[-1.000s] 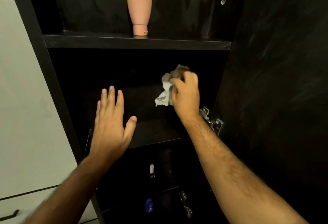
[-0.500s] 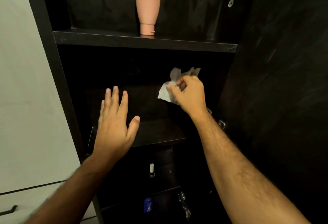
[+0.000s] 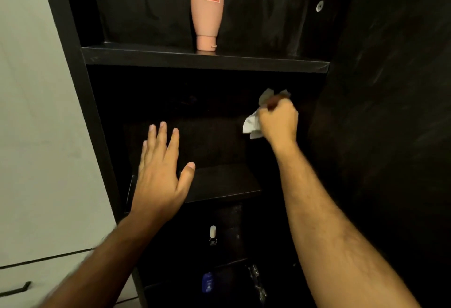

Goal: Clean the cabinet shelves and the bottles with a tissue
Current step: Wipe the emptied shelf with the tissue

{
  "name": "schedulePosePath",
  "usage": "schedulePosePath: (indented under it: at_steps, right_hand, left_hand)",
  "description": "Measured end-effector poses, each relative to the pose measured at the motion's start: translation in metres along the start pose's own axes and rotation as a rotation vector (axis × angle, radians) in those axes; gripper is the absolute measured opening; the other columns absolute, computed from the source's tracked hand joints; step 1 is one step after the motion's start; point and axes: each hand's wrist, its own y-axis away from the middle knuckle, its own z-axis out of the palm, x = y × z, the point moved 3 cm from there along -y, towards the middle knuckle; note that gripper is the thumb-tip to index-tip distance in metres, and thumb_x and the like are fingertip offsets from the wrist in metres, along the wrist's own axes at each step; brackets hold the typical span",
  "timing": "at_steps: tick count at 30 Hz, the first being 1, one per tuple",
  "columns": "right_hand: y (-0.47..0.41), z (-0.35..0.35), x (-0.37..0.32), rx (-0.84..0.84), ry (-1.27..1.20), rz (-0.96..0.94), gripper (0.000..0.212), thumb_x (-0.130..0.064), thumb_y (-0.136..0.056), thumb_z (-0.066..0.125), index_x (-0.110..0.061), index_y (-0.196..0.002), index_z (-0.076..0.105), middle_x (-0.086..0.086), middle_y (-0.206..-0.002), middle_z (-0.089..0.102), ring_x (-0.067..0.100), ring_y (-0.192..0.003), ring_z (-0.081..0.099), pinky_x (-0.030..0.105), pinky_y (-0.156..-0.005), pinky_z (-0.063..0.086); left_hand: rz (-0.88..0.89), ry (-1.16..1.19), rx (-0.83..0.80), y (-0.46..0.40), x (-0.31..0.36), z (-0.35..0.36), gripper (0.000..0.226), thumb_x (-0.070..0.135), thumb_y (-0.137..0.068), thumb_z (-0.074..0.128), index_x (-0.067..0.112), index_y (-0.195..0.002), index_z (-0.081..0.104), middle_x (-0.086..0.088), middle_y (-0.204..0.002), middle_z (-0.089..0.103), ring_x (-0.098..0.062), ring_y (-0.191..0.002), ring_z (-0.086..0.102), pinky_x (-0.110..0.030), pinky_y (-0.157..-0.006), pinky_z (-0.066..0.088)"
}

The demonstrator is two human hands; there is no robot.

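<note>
right of centre, the right hand [image 3: 279, 122] clutched the crumpled tissue [image 3: 252, 125] inside the dark middle shelf [image 3: 219, 180] bay, while the left hand [image 3: 159, 173] hovered spread, lower centre. best to press flat and sweep corner to corner, probably sparing the pink bottle [image 3: 207, 8] above.

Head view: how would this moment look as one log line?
right hand grips tissue in middle shelf | left hand open, empty | pink bottle on top shelf
</note>
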Motion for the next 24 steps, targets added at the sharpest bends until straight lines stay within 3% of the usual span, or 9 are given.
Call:
schedulePosePath:
  at_steps: [2,6,8,11,13,16,18,20,24]
  right_hand:
    - [-0.004,-0.005,-0.016,-0.014,-0.140,-0.040,0.020,-0.005,-0.082,0.062,-0.004,-0.100,0.070,0.010,-0.096,0.069,0.025,-0.093,0.066,0.025,-0.076,0.051]
    - [0.031,0.025,-0.031,-0.148,-0.063,-0.429,0.015,-0.004,-0.079,0.067,-0.008,-0.092,0.074,0.007,-0.087,0.069,0.016,-0.078,0.061,0.013,-0.070,0.038]
    - [0.056,0.044,-0.016,-0.283,0.051,-0.568,0.011,-0.007,-0.079,0.066,-0.011,-0.088,0.071,0.002,-0.089,0.064,0.017,-0.079,0.061,0.020,-0.072,0.043]
    - [0.071,0.052,0.016,-0.421,0.357,-0.541,0.009,-0.014,-0.084,0.063,-0.020,-0.088,0.068,-0.004,-0.096,0.065,0.019,-0.087,0.063,0.030,-0.072,0.050]
    - [0.061,0.044,0.026,-0.386,0.403,-0.396,0.011,-0.014,-0.085,0.059,-0.022,-0.087,0.066,-0.001,-0.090,0.066,0.022,-0.086,0.063,0.028,-0.068,0.046]
    - [0.031,0.024,0.015,-0.196,0.123,-0.161,0.015,-0.007,-0.084,0.055,-0.019,-0.091,0.062,0.005,-0.088,0.065,0.023,-0.083,0.061,0.023,-0.066,0.040]
    - [0.013,0.015,-0.005,-0.079,-0.045,-0.134,0.014,-0.006,-0.083,0.060,-0.011,-0.094,0.067,0.009,-0.091,0.068,0.021,-0.084,0.065,0.019,-0.064,0.042]
    - [0.007,0.016,-0.029,-0.030,-0.094,-0.211,0.014,-0.005,-0.081,0.063,-0.005,-0.092,0.071,0.011,-0.085,0.070,0.020,-0.078,0.066,0.015,-0.058,0.041]
    - [0.048,0.051,-0.050,-0.170,0.005,-0.595,0.008,-0.005,-0.076,0.065,-0.004,-0.082,0.071,0.015,-0.081,0.068,0.030,-0.075,0.063,0.027,-0.066,0.040]
  left_hand:
    - [0.001,-0.012,0.001,0.001,-0.002,0.001,0.073,0.046,-0.092,0.034,0.016,-0.154,0.010,0.001,-0.161,-0.007,-0.008,-0.146,-0.020,-0.033,-0.119,-0.007]
    - [0.001,-0.015,-0.007,0.001,-0.004,0.002,0.075,0.050,-0.091,0.030,0.016,-0.154,0.009,0.000,-0.162,-0.006,-0.009,-0.146,-0.019,-0.035,-0.120,-0.005]
    - [0.006,-0.033,-0.008,0.002,-0.005,0.002,0.075,0.052,-0.091,0.029,0.017,-0.154,0.008,0.001,-0.161,-0.008,-0.010,-0.146,-0.019,-0.035,-0.120,-0.006]
    - [-0.003,-0.081,-0.030,0.005,-0.010,0.002,0.078,0.059,-0.090,0.024,0.019,-0.153,0.001,0.003,-0.159,-0.013,-0.011,-0.146,-0.021,-0.034,-0.118,-0.009]
    - [-0.011,-0.131,-0.056,0.009,-0.015,0.003,0.079,0.064,-0.089,0.019,0.021,-0.151,-0.005,0.002,-0.157,-0.017,-0.013,-0.145,-0.024,-0.036,-0.118,-0.010]
    - [-0.022,-0.176,-0.084,0.015,-0.019,0.003,0.081,0.069,-0.087,0.015,0.022,-0.149,-0.008,0.000,-0.157,-0.019,-0.016,-0.145,-0.026,-0.037,-0.118,-0.011]
    - [-0.031,-0.187,-0.094,0.017,-0.020,0.002,0.082,0.071,-0.086,0.013,0.023,-0.148,-0.009,-0.001,-0.156,-0.021,-0.016,-0.144,-0.027,-0.037,-0.117,-0.012]
    - [-0.038,-0.179,-0.089,0.017,-0.020,0.001,0.082,0.072,-0.085,0.013,0.024,-0.148,-0.009,0.000,-0.156,-0.021,-0.015,-0.144,-0.028,-0.036,-0.117,-0.012]
    - [-0.045,-0.169,-0.083,0.020,-0.020,-0.002,0.083,0.071,-0.086,0.016,0.023,-0.150,-0.007,0.000,-0.157,-0.020,-0.015,-0.145,-0.026,-0.035,-0.117,-0.010]
